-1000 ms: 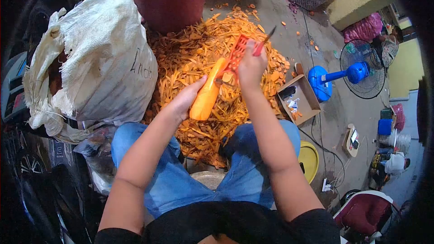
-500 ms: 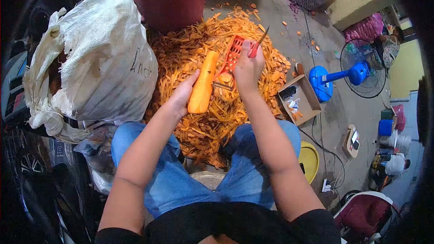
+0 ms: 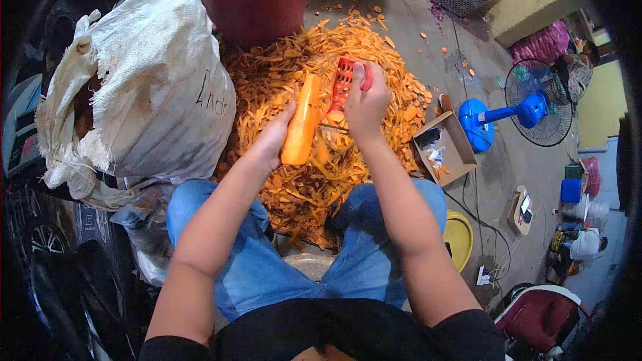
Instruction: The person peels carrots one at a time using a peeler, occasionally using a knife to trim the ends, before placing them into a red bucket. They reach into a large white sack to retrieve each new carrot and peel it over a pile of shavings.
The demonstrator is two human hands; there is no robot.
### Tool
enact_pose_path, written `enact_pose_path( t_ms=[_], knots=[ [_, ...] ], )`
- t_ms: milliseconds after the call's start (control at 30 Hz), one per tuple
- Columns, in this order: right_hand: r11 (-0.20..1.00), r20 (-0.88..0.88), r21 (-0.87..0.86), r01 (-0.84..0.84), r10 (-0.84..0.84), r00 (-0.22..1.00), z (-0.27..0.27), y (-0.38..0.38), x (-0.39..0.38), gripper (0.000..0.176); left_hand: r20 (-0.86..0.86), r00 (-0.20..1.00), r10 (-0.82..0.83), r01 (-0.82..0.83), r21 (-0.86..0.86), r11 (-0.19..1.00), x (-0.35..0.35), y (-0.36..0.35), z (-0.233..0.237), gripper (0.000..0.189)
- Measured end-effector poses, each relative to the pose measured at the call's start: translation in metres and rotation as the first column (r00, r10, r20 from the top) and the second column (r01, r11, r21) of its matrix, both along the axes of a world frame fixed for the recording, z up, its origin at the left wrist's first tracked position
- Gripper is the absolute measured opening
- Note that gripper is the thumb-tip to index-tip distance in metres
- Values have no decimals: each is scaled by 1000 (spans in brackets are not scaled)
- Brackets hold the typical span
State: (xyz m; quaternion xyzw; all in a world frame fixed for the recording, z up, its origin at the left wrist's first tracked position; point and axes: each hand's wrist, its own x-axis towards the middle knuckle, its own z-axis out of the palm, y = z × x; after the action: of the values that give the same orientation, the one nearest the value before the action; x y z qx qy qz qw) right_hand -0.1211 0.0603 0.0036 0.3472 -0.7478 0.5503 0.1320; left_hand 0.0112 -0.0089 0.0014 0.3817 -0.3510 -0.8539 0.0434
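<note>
My left hand is closed around the lower side of a peeled orange carrot, which stands nearly upright in view. My right hand grips a red peeler with a perforated handle; its metal blade end lies beside the carrot. A second red handle, that of a small knife, is also in my right hand, its blade not discernible now. Beneath both hands spreads a large heap of orange peelings with cut carrot pieces in it.
A white woven sack stands at the left and a dark red tub behind the heap. To the right are a cardboard box, a blue fan and cables on the floor. A person is at the far right.
My right hand has turned, so the peeler stands more upright and the knife blade no longer shows. The carrot has tilted slightly in my left hand.
</note>
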Motion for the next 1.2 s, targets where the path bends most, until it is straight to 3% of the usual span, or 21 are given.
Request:
enact_pose_path(
  t_ms=[133,200,233,333,400,533,600,700,767,933,1000,1033,1200],
  knots=[
    [999,60,36,19,-22,998,4,4,-5,16,3,1000,-20,20,-46,999,-1,-5,-8,37],
    [997,285,-83,2,22,958,8,4,-6,17,-1,1000,-11,11,-4,1000,-1,-3,-10,36],
    [997,284,-83,0,24,958,11,2,-3,17,-1,1000,-9,9,-3,1000,-1,-4,-13,36],
    [980,386,-198,32,47,921,15,-5,19,25,-2,1000,19,-19,113,993,-1,-4,-29,36],
    [982,479,-153,-110,171,861,11,-5,35,25,-153,987,55,-12,265,964,-3,-3,-34,33],
    [976,504,-97,-194,216,836,2,-5,52,22,-158,980,119,-66,303,951,-10,4,-26,30],
    [974,452,-147,-172,221,865,-6,-8,51,23,-73,997,39,-26,177,984,-10,7,-25,39],
    [990,455,-91,-105,135,880,-5,-8,47,24,-66,997,28,-19,137,990,-10,9,-22,40],
    [993,463,67,-94,53,885,1,-7,45,24,-52,998,30,-23,134,991,-12,10,-13,40],
    [999,393,44,-17,-2,920,-27,-16,26,23,-83,996,43,-26,205,978,-11,12,-15,38],
    [999,352,9,50,-50,935,-32,-15,7,23,68,970,-233,230,41,972,-4,21,-10,35],
    [992,357,37,118,-123,926,-24,-9,-4,23,57,985,-163,156,114,981,-4,30,-11,37],
    [935,363,150,321,-354,862,-26,4,-43,24,-29,967,-253,254,56,966,2,28,0,41]
  ],
)
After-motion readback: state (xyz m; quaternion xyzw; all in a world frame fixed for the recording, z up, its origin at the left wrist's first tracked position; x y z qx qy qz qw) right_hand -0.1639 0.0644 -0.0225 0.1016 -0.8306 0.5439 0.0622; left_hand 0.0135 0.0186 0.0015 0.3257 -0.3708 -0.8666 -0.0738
